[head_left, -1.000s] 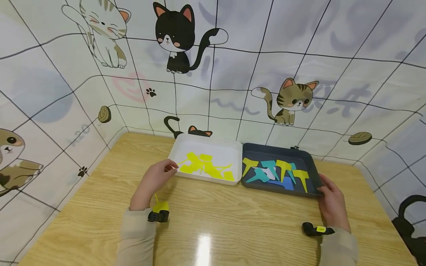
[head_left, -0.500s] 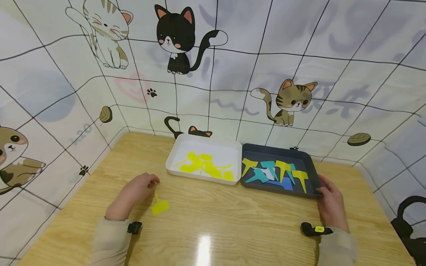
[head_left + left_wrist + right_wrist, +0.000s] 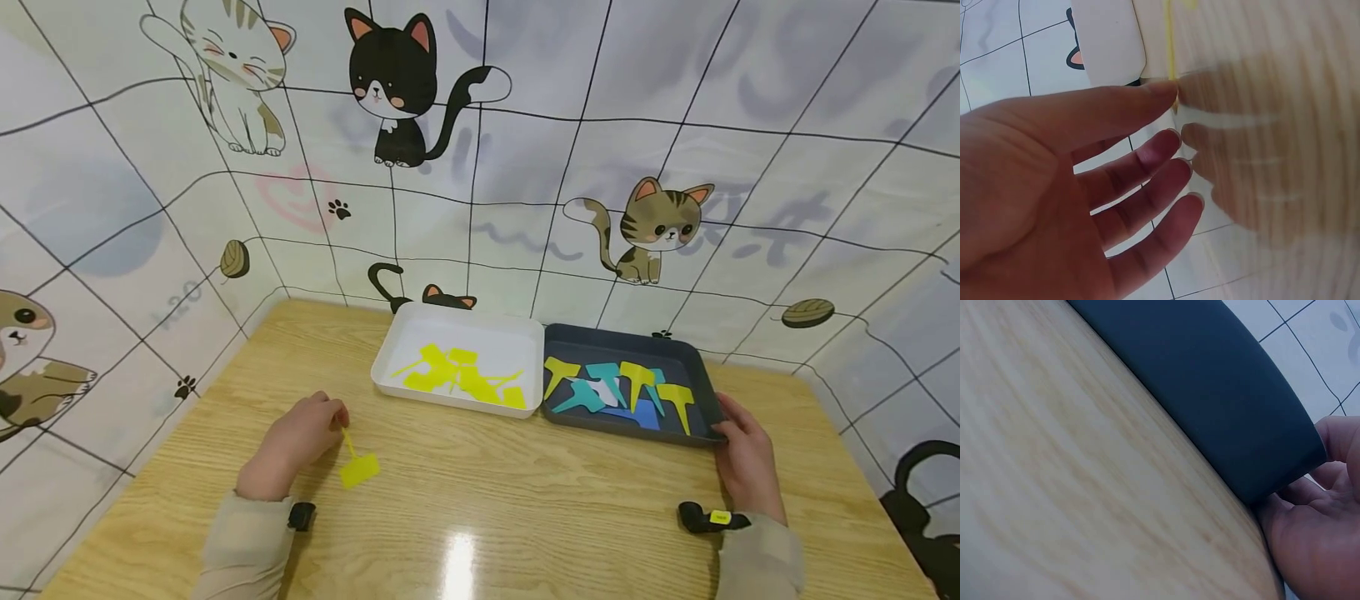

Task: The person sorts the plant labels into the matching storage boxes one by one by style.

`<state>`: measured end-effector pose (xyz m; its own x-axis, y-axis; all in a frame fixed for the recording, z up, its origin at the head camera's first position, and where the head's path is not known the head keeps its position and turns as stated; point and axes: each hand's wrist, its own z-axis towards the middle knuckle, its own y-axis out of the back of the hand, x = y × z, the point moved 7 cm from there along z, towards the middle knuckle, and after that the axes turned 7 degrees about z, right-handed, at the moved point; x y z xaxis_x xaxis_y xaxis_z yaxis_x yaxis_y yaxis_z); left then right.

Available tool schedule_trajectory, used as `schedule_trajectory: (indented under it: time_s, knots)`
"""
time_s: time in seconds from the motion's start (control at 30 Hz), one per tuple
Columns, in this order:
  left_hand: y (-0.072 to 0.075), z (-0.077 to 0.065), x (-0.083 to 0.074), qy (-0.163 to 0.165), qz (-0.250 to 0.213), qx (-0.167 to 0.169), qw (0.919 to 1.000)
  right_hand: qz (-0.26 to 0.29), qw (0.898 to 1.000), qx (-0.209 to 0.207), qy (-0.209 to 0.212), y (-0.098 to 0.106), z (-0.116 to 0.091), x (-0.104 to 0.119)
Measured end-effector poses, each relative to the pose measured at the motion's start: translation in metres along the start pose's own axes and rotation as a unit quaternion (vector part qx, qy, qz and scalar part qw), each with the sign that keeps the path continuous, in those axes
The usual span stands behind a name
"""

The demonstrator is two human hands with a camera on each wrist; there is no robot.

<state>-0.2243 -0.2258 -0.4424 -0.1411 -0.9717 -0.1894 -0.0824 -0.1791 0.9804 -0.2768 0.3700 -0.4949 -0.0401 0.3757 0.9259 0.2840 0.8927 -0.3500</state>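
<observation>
In the head view a yellow T-shaped plant label [image 3: 360, 471] lies on the table in front of the white tray [image 3: 384, 385]. My left hand [image 3: 302, 435] pinches the end of its thin stem, which shows in the left wrist view as a yellow stem [image 3: 1170, 44] at the thumb tip; the index fingertip is mostly hidden there. Several yellow labels [image 3: 450, 367] are heaped in the white tray. My right hand [image 3: 750, 462] grips the right front corner of the dark grey tray [image 3: 693, 358], thumb at its rim. Yellow, teal, blue and white labels [image 3: 637, 383] lie inside it.
Both trays stand side by side at the back of the wooden table [image 3: 480, 500], close to a cloth wall [image 3: 525, 208] printed with cartoon cats. Similar cloth rises on the left and right sides.
My left hand has moved from the white tray's left front edge back toward me and left, closing on the stem of the label on the table. The right hand has stayed on the dark tray.
</observation>
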Motion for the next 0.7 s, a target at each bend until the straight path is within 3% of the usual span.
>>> schedule_trajectory:
  time_s: [0.47,0.7]
  knots:
    - [-0.003,-0.002,0.001,0.023,0.014,0.038,0.9989,0.002,1.0,0.004,0.0,0.0,0.0,0.0]
    - [0.003,-0.009,-0.016,0.068,0.07,0.052,0.9939,0.004,1.0,0.007,-0.003,-0.002,0.0,0.0]
